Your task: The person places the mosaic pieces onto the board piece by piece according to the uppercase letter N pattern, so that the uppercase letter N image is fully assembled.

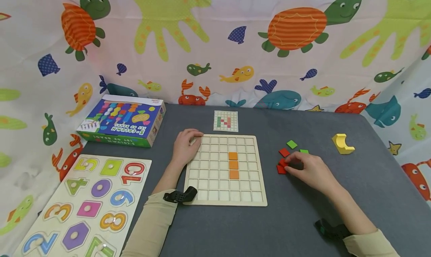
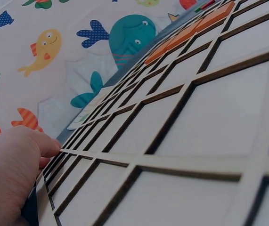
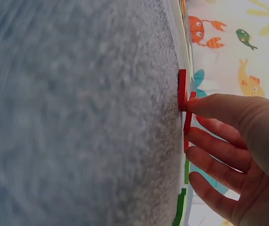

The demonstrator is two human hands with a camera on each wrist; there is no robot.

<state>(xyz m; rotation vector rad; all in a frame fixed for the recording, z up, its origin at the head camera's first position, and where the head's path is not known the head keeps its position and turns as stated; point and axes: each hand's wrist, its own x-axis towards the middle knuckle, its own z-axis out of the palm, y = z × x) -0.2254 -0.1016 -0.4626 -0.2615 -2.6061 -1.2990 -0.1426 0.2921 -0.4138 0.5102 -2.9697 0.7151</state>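
Note:
A wooden grid board [image 1: 235, 204] lies flat on the grey table, with three orange square tiles [image 1: 234, 165] set in one column of its cells. My left hand [image 1: 186, 146] holds the board at its far left corner, fingers bent about the edge. To the right of the board, my right hand [image 1: 313, 173] pinches a red square tile [image 3: 190, 115] between thumb and fingers, low over the table. Another red tile [image 1: 281, 170] lies against it, and one more red tile [image 1: 284, 152] is just beyond. Two green tiles [image 1: 292, 144] lie near the fingertips, one partly hidden.
Behind the board lies a small pattern card [image 1: 226, 121]. A colourful toy box [image 1: 121, 118] stands at the back left, with a number-and-shape puzzle board [image 1: 116, 189] in front of it. A yellow curved block [image 1: 342, 144] sits to the right. A printed cloth hangs behind.

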